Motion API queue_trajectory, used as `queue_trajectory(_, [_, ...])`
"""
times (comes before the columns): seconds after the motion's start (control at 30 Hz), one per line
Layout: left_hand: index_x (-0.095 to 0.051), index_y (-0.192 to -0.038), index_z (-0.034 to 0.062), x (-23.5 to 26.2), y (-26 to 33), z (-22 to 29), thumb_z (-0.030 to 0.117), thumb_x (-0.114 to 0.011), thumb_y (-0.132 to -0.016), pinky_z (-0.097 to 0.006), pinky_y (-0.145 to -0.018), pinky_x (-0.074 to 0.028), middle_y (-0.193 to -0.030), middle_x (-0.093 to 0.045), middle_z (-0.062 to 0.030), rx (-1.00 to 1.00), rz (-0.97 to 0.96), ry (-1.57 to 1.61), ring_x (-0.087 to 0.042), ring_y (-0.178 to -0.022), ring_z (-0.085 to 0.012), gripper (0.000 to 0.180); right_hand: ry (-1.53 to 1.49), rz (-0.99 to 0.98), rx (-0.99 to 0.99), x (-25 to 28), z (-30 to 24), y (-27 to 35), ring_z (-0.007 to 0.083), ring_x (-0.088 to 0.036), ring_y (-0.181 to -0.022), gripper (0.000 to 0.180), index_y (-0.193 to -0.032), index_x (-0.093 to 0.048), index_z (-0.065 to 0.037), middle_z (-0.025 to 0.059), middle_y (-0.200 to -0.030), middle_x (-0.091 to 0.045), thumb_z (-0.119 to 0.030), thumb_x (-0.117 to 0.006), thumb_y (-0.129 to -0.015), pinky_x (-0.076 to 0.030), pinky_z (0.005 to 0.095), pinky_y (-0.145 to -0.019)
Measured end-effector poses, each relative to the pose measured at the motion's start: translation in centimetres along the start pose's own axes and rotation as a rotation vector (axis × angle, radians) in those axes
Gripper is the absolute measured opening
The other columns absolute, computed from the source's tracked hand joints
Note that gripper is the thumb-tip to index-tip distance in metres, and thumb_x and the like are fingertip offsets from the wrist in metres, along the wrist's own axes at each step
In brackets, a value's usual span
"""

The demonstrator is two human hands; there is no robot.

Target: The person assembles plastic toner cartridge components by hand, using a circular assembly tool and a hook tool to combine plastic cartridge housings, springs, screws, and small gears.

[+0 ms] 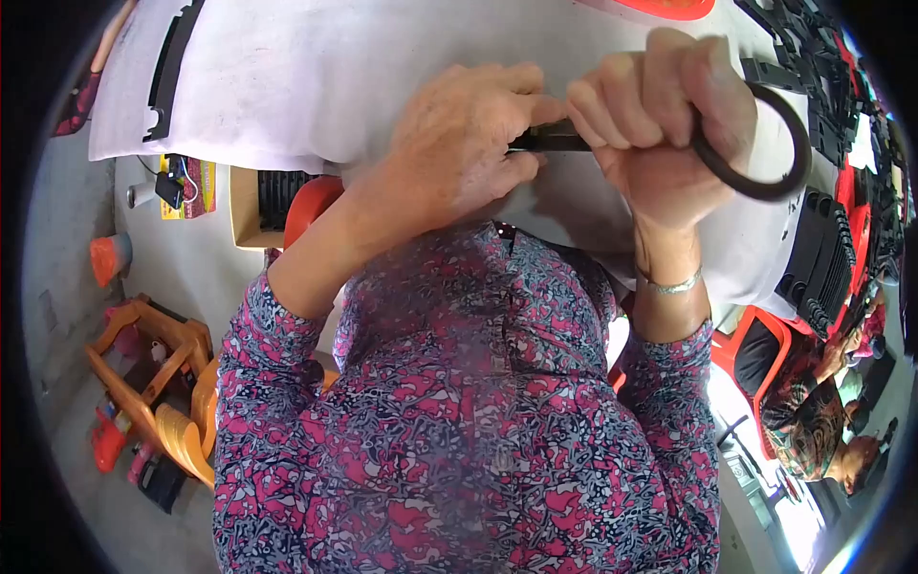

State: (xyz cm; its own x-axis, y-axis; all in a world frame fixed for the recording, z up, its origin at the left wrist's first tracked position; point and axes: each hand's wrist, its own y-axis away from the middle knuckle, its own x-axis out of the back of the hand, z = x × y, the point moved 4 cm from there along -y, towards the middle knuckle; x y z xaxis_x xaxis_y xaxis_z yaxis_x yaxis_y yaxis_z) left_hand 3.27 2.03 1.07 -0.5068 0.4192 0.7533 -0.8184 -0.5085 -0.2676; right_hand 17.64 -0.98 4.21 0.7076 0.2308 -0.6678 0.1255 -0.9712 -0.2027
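Above the table's near edge, my left hand [469,139] is closed, fingers and thumb pinching a narrow black piece [564,143] that spans the gap to the other hand. My right hand [674,124] is curled into a fist round something with a large dark ring [801,143] standing out at its right side. Whether the ring and the narrow piece are one object cannot be seen, since the fingers cover the part between. A bracelet circles my right wrist.
A pale cloth covers the table [316,77]. A long black plastic strip [170,72] lies at its left. Black parts [818,263] are stacked on the right. A red basin [669,8] is at the far edge. Wooden chairs [153,373] stand lower left; another person [813,411] sits lower right.
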Motion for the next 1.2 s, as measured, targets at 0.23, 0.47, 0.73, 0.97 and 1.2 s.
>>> queue_trajectory(0.23, [-0.065,-0.101,0.008,0.4,0.1,-0.1,0.015,-0.074,-0.07,-0.046,-0.081,-0.049,-0.097,-0.063,-0.0102,0.113,0.132,0.061,-0.062,-0.095,-0.0339,0.033,0.35,0.092,-0.051,-2.1,1.5,-0.6,0.0095,-0.023,-0.051,0.047,-0.06,-0.035,-0.012,-0.0041,-0.057,-0.025,-0.032,-0.05,-0.1,-0.02,0.0286,-0.049])
queue_trajectory(0.47, [-0.068,-0.103,0.0045,0.1,0.0,0.1,0.018,-0.07,-0.074,-0.047,-0.074,-0.047,-0.091,-0.062,-0.0159,-0.003,0.123,0.045,-0.061,-0.086,-0.0372,0.032,0.184,0.136,0.021,-0.2,1.4,-0.8,0.0095,-0.02,-0.051,0.043,-0.062,-0.032,-0.012,-0.0037,-0.058,-0.024,-0.03,-0.051,-0.096,-0.019,0.0291,-0.05])
queue_trajectory(0.73, [-0.068,-0.107,0.0049,0.0,-0.1,0.1,0.012,-0.069,-0.072,-0.046,-0.075,-0.048,-0.09,-0.058,-0.0126,0.069,0.045,0.05,-0.06,-0.085,-0.0358,0.036,0.036,0.088,0.028,1.4,-1.2,0.2,0.0102,-0.017,-0.053,0.048,-0.061,-0.033,-0.014,-0.004,-0.055,-0.027,-0.037,-0.044,-0.102,-0.017,0.0297,-0.05])
queue_trajectory(0.97, [-0.068,-0.107,0.0058,0.1,-0.2,0.6,0.016,-0.073,-0.075,-0.045,-0.077,-0.048,-0.093,-0.058,-0.0122,0.098,0.031,-0.043,-0.06,-0.087,-0.035,0.034,-0.001,0.032,0.046,1.0,-1.0,0.1,0.0109,-0.017,-0.054,0.047,-0.062,-0.034,-0.014,-0.0037,-0.056,-0.027,-0.036,-0.043,-0.103,-0.017,0.03,-0.051])
queue_trajectory(1.2, [-0.068,-0.106,0.0064,0.0,-0.1,0.3,0.022,-0.077,-0.074,-0.046,-0.079,-0.048,-0.096,-0.06,-0.0112,0.116,0.02,-0.016,-0.06,-0.089,-0.0355,0.037,-0.005,0.016,0.02,0.7,0.4,-0.2,0.0104,-0.016,-0.054,0.048,-0.062,-0.034,-0.014,-0.0038,-0.056,-0.027,-0.04,-0.043,-0.103,-0.017,0.03,-0.052])
